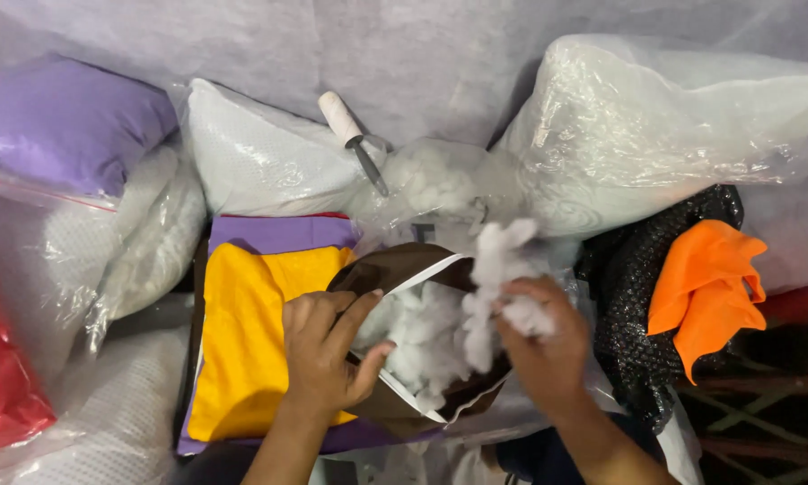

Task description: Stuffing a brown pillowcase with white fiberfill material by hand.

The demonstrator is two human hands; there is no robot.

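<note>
A brown fabric cover with a white lining lies open at the centre, partly filled with white fluffy stuffing. My left hand grips the cover's left edge and holds the opening apart. My right hand is closed on a clump of white stuffing, which hangs just above the opening's right side. The clump is blurred by motion.
Yellow fabric on purple fabric lies at left. A lint roller rests on bagged white pillows. A big plastic-wrapped pillow, orange cloth and black fabric are at right. A purple pillow and a red bag sit far left.
</note>
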